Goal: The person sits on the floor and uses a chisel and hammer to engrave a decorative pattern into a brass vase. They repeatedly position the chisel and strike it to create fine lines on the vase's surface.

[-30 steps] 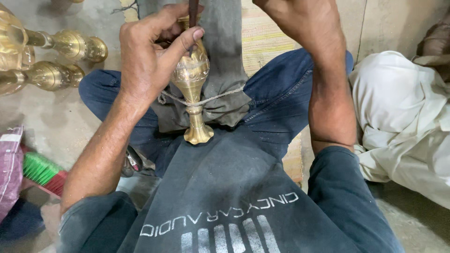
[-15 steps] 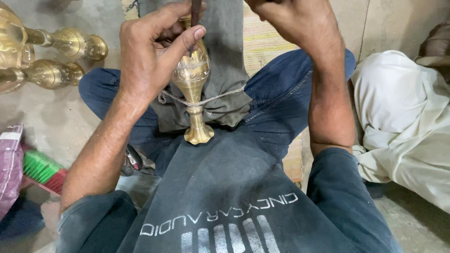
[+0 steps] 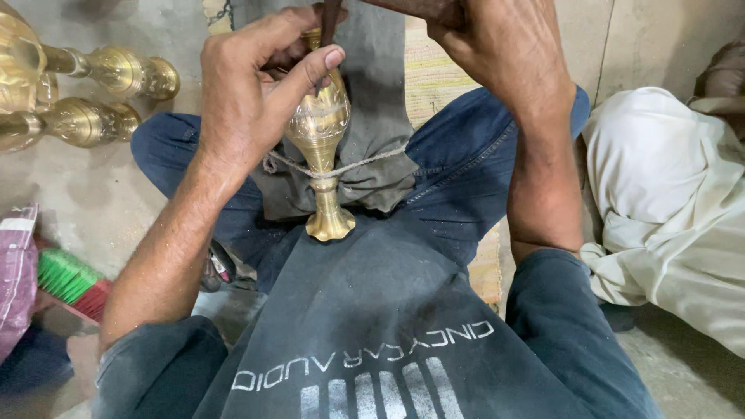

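Far left: pink printed sack (image 3: 15, 271), green brush (image 3: 66, 275), brass pieces (image 3: 93, 93) on floor.
Left hand (image 3: 248, 109): closed around brass vase (image 3: 320, 147), steadying dark tool (image 3: 329, 22).
Vase: lap centre, tied by cord (image 3: 365, 161).
Right hand (image 3: 497, 54): grip cannot be told.
Risk: tool may skid, scarring brass.

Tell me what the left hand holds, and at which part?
The left hand grips a thin dark tool near its lower end, its thumb pressed on the brass vase.
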